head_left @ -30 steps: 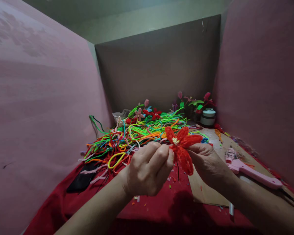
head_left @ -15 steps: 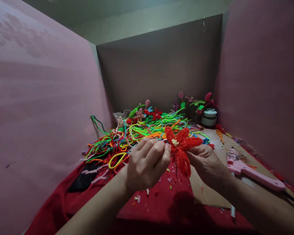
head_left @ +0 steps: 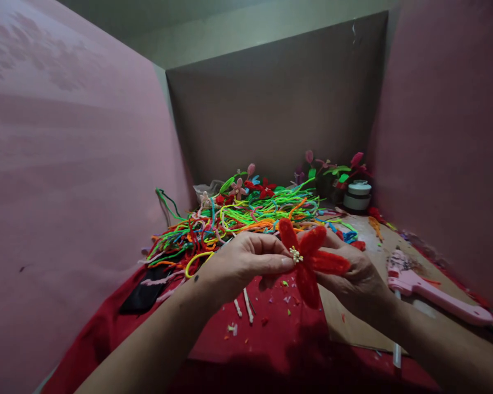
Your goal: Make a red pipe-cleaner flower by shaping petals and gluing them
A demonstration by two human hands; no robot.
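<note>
A red fuzzy flower [head_left: 309, 260] with a pale yellow stamen cluster [head_left: 296, 254] at its middle faces me between my hands. My left hand [head_left: 254, 260] pinches at the flower's left side, thumb and forefinger pressed together beside the stamens. Behind the petals, my right hand [head_left: 351, 268] holds the flower from the right, its fingertips partly hidden by the petals.
Behind the hands lies a heap of coloured pipe cleaners [head_left: 267, 210]. A pink glue gun [head_left: 439, 298] rests on cardboard at right. Yellow-handled scissors [head_left: 194, 264], a black phone [head_left: 143, 295], a lidded jar [head_left: 357, 197] and scraps on red cloth [head_left: 279, 339] surround them.
My left hand has turned from a closed, knuckles-up pose to a flatter pinch beside the stamens. The flower has rotated a little in my right hand, and the view has shifted slightly.
</note>
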